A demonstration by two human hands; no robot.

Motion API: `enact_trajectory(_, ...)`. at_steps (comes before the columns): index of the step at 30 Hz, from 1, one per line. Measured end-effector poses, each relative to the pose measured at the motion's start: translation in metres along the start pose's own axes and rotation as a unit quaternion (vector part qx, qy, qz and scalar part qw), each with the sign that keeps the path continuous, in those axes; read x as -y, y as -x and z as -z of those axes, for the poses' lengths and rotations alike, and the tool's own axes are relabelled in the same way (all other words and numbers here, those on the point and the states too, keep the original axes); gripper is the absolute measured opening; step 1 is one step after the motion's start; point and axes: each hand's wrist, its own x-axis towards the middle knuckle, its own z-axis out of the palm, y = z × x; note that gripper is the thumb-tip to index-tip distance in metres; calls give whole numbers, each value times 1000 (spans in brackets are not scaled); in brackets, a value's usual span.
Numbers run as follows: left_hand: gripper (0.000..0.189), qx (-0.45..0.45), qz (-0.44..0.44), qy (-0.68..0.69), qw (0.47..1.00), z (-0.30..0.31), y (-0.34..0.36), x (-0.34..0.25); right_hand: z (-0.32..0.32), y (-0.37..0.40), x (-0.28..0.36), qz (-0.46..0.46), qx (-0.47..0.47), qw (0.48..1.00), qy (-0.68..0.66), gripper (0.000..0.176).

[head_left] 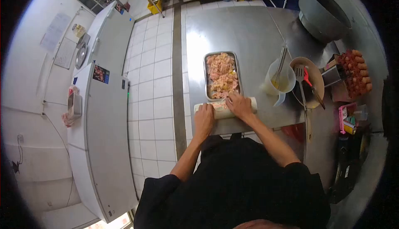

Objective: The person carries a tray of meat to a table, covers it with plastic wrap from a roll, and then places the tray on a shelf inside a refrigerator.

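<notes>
A metal tray (pixel 205 79) full of pieces of raw meat (pixel 222 71) lies on the steel table (pixel 253 33). Between the tray and my body is a thick white roll of wrap (pixel 224 113) with red print, lying crosswise at the table's near edge. My left hand (pixel 204 120) rests on the left part of the roll with its fingers curled over it. My right hand (pixel 240 105) is on the right part, fingers bent together near the tray's lower edge; what they pinch is too small to make out.
To the right stand a plastic jug (pixel 274 77) with a whisk, a bowl (pixel 316 69) with utensils, egg cartons (pixel 353 75) and a pink basket (pixel 343 119). A large grey pot (pixel 322 17) is at the back right. White freezers (pixel 108 146) line the left.
</notes>
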Motion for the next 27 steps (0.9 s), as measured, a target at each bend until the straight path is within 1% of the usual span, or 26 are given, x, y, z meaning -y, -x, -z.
enact_trajectory(1,14,10,3,-21,1000,-3,0,0,-1,0,-2,24,-3,1000,14,22)
enact_trajectory(2,11,-4,7,13,1000,-5,4,-1,-3,-1,-5,30,-6,999,22,22)
enact_trajectory(3,11,-11,-2,11,1000,-7,6,2,-7,-2,-8,32,-17,999,23,22)
enact_trajectory(5,8,-12,-6,42,999,-12,9,8,-15,-1,-13,36,-6,999,41,22)
enact_trajectory(7,11,-21,-18,54,998,-4,5,6,-18,0,-14,42,-25,998,45,22)
enact_trajectory(9,15,36,42,88,995,-5,1,6,-23,-3,-14,26,-15,997,67,23)
enact_trajectory(10,25,80,71,95,990,-4,-3,10,-24,-3,-13,26,-20,997,67,23)
enact_trajectory(11,25,77,67,93,990,-2,-7,14,-25,-3,-13,18,-38,997,62,23)
enact_trajectory(13,34,202,125,133,962,10,-14,17,-25,-1,-8,9,-58,997,56,23)
enact_trajectory(14,34,200,123,132,963,10,-15,23,-24,0,-8,11,-61,997,48,22)
enact_trajectory(16,50,275,81,173,942,8,-10,33,-26,2,-8,13,-66,997,40,22)
enact_trajectory(18,48,277,81,177,941,8,-5,37,-27,4,-11,9,-34,998,44,21)
enact_trajectory(20,46,281,76,184,939,4,1,36,-29,4,-13,5,-39,998,46,21)
enact_trajectory(22,27,156,47,88,983,-3,12,35,-30,4,-11,-1,-45,998,48,20)
enact_trajectory(23,27,157,40,89,983,-5,14,34,-30,4,-11,-3,-45,998,47,20)
enact_trajectory(25,16,136,143,11,980,0,15,27,-36,5,-13,-11,-50,998,47,19)
enact_trajectory(27,17,122,122,4,985,5,16,30,-39,3,-12,-3,-69,997,34,18)
